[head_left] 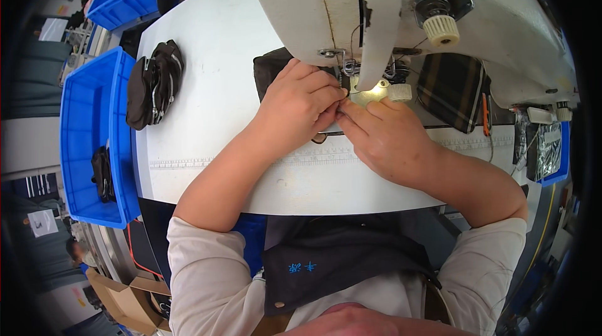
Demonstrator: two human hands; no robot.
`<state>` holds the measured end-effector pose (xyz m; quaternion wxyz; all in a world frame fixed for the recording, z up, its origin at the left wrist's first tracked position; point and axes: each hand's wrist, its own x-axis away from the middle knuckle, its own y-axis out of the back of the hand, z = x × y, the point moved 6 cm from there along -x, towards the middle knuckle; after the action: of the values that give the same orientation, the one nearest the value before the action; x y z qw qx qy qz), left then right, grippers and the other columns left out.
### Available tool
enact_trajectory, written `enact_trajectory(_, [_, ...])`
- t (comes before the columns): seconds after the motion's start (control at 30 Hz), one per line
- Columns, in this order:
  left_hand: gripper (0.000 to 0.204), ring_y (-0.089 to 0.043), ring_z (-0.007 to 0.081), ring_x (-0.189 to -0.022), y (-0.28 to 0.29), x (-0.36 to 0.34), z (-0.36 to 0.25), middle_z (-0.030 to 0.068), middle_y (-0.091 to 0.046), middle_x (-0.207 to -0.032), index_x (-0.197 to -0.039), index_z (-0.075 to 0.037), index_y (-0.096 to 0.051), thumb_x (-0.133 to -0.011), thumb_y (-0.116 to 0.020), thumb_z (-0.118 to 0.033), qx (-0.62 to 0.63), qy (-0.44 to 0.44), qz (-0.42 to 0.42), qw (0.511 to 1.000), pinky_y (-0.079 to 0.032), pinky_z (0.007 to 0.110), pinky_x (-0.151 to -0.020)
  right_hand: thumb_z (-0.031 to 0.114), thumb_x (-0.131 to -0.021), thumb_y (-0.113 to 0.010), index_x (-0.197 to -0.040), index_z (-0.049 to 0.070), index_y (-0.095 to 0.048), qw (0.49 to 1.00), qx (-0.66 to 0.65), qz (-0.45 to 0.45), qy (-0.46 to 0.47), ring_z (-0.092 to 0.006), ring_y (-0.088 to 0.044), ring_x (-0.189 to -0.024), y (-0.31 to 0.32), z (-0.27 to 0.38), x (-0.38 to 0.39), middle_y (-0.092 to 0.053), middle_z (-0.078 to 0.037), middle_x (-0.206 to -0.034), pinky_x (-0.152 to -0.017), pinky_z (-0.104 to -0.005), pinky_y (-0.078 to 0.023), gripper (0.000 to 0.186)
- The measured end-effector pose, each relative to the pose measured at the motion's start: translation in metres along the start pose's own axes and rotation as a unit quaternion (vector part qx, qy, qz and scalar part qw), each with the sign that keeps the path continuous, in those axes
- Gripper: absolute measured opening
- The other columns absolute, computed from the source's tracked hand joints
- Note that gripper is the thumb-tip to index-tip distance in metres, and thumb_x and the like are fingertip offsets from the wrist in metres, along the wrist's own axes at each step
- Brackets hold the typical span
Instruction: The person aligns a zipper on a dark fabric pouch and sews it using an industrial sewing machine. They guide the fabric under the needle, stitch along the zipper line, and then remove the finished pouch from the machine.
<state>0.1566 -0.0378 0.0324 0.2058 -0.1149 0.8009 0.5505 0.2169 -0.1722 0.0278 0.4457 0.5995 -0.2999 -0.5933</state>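
My left hand (298, 102) and my right hand (390, 140) meet just in front of the needle area of a white sewing machine (307, 13). Their fingertips are pinched close together, with a small dark edge between them. From under my left hand a dark fabric piece (268, 74) spreads over the table and toward the presser foot. My right hand's fingers press at the same spot, beside the lit needle plate (374, 92). My fingers hide most of what they grip. A small brownish loop (320, 138) shows below my left fingers.
Dark zippered pouches (153, 85) lie at the table's left. Beside them stands a blue bin (94, 110) holding a dark item; another blue bin (122, 0) is farther back. Right of the needle are a dark striped fabric piece (451, 88) and orange-handled snips (486, 115).
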Motion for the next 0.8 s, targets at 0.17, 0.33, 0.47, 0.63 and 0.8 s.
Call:
enact_trajectory(0.17, [0.027,-0.063,0.0256,-0.099,-0.0009,0.0004,0.0014,0.0032,-0.073,-0.101,-0.098,-0.006,-0.079,-0.071,-0.081,-0.006,0.013,0.010,0.022,1.000,-0.052,0.039,-0.093,0.011,-0.080,-0.066,-0.100,-0.001,-0.070,1.000,0.002,0.015,0.000,-0.0211,-0.062,-0.085,-0.0021,-0.0003,0.0002,-0.066,-0.010,-0.098,-0.076,-0.0358,-0.048,0.023])
enact_trajectory(0.33, [0.029,-0.063,0.0249,-0.094,0.0008,-0.0005,-0.0013,0.0042,-0.072,-0.100,-0.102,-0.006,-0.079,-0.073,-0.080,-0.006,0.002,0.014,0.043,0.999,-0.054,0.034,-0.086,0.011,-0.080,-0.066,-0.100,-0.001,-0.069,1.000,0.002,0.009,0.002,-0.0214,-0.063,-0.085,-0.0005,0.0008,-0.0004,-0.066,-0.010,-0.098,-0.076,-0.0364,-0.048,0.023])
enact_trajectory(0.47, [0.030,-0.063,0.0242,-0.094,0.0000,-0.0014,-0.0023,0.0039,-0.071,-0.099,-0.104,-0.005,-0.078,-0.075,-0.079,-0.008,-0.019,0.015,0.041,0.999,-0.056,0.033,-0.082,0.011,-0.080,-0.066,-0.101,-0.001,-0.070,1.000,0.006,0.011,0.003,-0.0222,-0.064,-0.086,-0.0011,-0.0008,-0.0017,-0.066,-0.011,-0.099,-0.075,-0.0371,-0.048,0.024])
enact_trajectory(0.63, [0.030,-0.064,0.0245,-0.095,-0.0050,0.0004,-0.0014,0.0037,-0.070,-0.100,-0.107,-0.005,-0.077,-0.077,-0.078,-0.010,-0.041,0.045,0.043,0.997,-0.057,0.034,-0.080,0.012,-0.080,-0.067,-0.102,0.000,-0.070,1.000,0.001,-0.001,-0.012,-0.0221,-0.065,-0.086,-0.0040,-0.0044,-0.0023,-0.066,-0.010,-0.099,-0.074,-0.0372,-0.048,0.025])
enact_trajectory(0.8, [0.030,-0.065,0.0252,-0.095,-0.0025,-0.0009,-0.0002,0.0044,-0.071,-0.100,-0.108,-0.005,-0.078,-0.078,-0.077,-0.009,-0.015,0.062,0.044,0.997,-0.058,0.035,-0.079,0.012,-0.080,-0.067,-0.100,0.001,-0.069,1.000,0.006,-0.017,-0.007,-0.0211,-0.065,-0.085,-0.0043,-0.0047,-0.0028,-0.066,-0.009,-0.099,-0.073,-0.0362,-0.047,0.023])
